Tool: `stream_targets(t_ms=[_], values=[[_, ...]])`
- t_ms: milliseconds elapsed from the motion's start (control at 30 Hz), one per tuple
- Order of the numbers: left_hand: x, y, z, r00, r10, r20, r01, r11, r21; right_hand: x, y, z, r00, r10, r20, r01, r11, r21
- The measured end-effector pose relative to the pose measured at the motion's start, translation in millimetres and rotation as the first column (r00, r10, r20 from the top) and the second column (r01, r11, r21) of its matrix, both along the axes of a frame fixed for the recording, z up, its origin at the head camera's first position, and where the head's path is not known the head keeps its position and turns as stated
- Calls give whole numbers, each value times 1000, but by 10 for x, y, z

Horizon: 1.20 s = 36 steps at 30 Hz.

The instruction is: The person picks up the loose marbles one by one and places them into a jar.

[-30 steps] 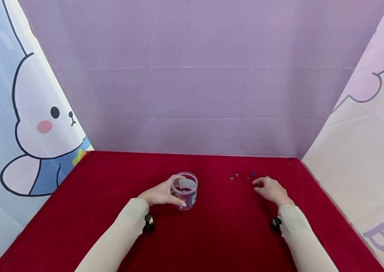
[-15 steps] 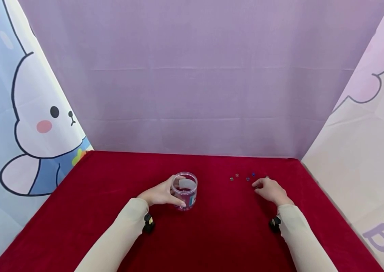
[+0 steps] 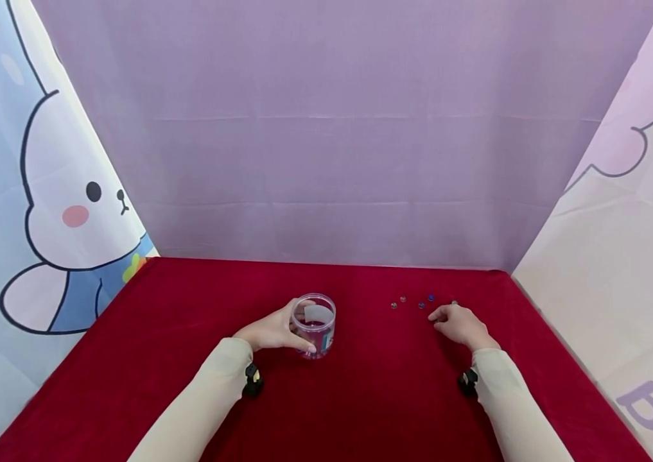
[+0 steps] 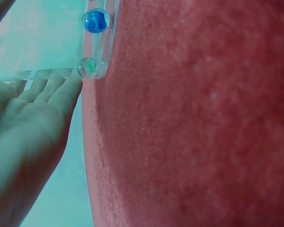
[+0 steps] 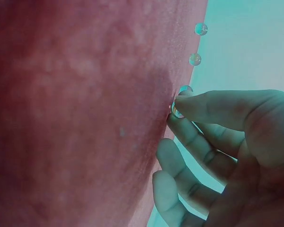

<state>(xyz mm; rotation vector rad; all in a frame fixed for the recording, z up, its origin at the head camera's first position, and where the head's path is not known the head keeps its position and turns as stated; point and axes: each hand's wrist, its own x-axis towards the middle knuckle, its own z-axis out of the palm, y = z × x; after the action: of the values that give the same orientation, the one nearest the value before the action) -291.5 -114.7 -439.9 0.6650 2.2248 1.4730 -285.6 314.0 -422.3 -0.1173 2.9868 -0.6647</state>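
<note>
A clear plastic jar (image 3: pixel 326 339), upright and uncapped, stands on the red cloth. My left hand (image 3: pixel 274 328) grips its left side, thumb in front and fingers behind. Low inside the jar, the left wrist view shows a blue marble (image 4: pixel 95 21) and a green-tinted marble (image 4: pixel 87 67). On the right, my right hand (image 3: pixel 461 326) is down at the cloth. Its thumb and index finger pinch a striped marble (image 5: pixel 177 109), partly hidden by the thumb; the other fingers are loosely bent.
Just beyond the right hand lie several loose marbles, among them a blue marble (image 3: pixel 431 298) and a clear marble (image 3: pixel 393 305). Red cloth (image 3: pixel 361 398) covers the table. A purple curtain (image 3: pixel 326 160) hangs behind it, with printed cloths at both sides.
My right thumb and index finger have drawn closer together, and the hand has shifted only slightly. The left hand and the jar have kept their place.
</note>
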Motion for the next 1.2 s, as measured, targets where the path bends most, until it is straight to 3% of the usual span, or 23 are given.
stream_targets(t_ms=[1200], values=[[-13, 9, -17, 1000, -6, 0, 6, 1000, 15, 105, -170, 173, 995, 48, -82, -50, 998, -27]])
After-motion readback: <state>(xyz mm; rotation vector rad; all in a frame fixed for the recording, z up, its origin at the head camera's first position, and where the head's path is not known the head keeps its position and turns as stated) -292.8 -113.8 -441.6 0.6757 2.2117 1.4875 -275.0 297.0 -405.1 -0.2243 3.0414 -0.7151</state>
